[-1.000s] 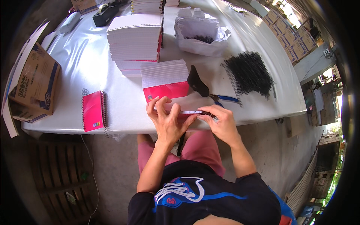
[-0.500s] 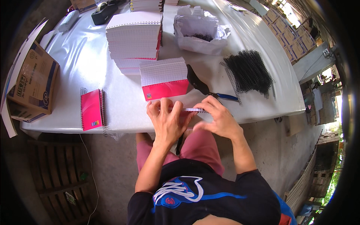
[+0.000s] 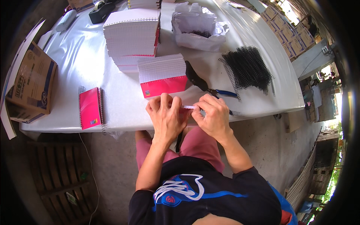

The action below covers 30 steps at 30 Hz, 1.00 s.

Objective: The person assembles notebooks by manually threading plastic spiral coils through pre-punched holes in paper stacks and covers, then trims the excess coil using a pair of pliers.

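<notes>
both hands at the near table edge (image 3: 112, 125), over the lap. left hand (image 3: 167, 116) and right hand (image 3: 212, 118) pinch a thin notebook (image 3: 189, 107) edge-on between them, fingers closed on it. bare tabletop runs left to a bound pink notebook (image 3: 90, 108). just beyond the knuckles, a pink-covered stack (image 3: 162, 75), then pliers (image 3: 208, 87), black coils (image 3: 247, 67), taller paper stacks (image 3: 131, 35) farther back.

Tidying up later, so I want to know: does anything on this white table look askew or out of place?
Mostly orderly. The black wire binding coils lie in a loose, fanned heap, the crumpled white paper bag gapes open, and the finished pink spiral notebook overhangs the table's front edge slightly. Nothing looks damaged.
</notes>
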Tool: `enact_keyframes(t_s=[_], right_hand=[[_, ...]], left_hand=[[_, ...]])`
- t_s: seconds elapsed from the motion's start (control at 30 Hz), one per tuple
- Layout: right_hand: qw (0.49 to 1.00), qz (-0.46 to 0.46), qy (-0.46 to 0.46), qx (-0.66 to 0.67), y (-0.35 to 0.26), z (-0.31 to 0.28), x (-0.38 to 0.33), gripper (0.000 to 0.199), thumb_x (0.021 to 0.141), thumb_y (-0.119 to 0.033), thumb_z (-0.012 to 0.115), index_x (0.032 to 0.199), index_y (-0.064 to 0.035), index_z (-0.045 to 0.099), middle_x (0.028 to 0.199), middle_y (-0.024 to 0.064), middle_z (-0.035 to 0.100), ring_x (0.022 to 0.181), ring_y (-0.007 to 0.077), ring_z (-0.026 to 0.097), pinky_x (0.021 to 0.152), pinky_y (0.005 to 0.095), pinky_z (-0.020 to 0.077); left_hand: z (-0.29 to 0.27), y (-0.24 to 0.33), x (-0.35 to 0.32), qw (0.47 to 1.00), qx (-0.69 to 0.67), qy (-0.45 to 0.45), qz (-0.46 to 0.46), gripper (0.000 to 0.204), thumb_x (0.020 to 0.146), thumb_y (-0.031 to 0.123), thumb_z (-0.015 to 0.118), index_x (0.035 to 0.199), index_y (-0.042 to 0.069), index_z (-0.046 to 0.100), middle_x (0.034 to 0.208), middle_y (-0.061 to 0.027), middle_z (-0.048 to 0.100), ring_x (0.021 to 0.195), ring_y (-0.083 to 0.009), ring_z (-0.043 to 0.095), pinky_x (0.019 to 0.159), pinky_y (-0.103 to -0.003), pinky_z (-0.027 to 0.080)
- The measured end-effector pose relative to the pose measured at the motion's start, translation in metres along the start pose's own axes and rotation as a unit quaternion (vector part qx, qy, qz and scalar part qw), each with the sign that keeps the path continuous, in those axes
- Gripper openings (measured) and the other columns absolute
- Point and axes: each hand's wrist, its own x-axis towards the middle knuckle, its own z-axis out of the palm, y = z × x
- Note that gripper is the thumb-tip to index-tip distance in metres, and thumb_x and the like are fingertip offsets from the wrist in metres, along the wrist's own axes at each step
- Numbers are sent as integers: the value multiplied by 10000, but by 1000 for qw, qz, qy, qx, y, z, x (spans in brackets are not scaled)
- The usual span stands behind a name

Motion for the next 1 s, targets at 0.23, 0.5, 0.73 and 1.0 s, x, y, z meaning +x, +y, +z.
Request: enact_keyframes(t_s=[0.23,0.5,0.73,1.0], right_hand=[[955,8,-189,229,27,-23,15,251,825,-187,635,1030,-42,643,1042,91,604,974,285,578,869,375,431],[928,154,-199,273,100,24,50,535,806,-167,708,1285,-42,505,1146,145,600,1022,269,590,916,362,459],[693,101,-72,710,72,-13,20,320,873,-147,629,1155,-6,579,1070,87,596,1030,182,558,943,334,418],[845,12,-160,511,65,-4,-5,233,857,-94,580,1043,10,674,952,104,620,946,212,605,833,303,466]], left_hand=[[0,-21,-5,997,-53,-31,43,516,576,487,805,803,88,569,987,-89,466,970,-319,420,829,-463,340],[4,-15,-7,995,-91,36,30,568,497,496,844,773,73,585,1164,-164,399,1112,-372,340,937,-495,329],[10,-14,-9,991,-111,67,28,556,492,492,846,721,63,576,1209,-177,383,1174,-398,297,966,-506,292],[6,-12,-2,992,-108,43,42,555,491,510,832,688,63,568,1214,-171,382,1185,-401,296,969,-510,284]])
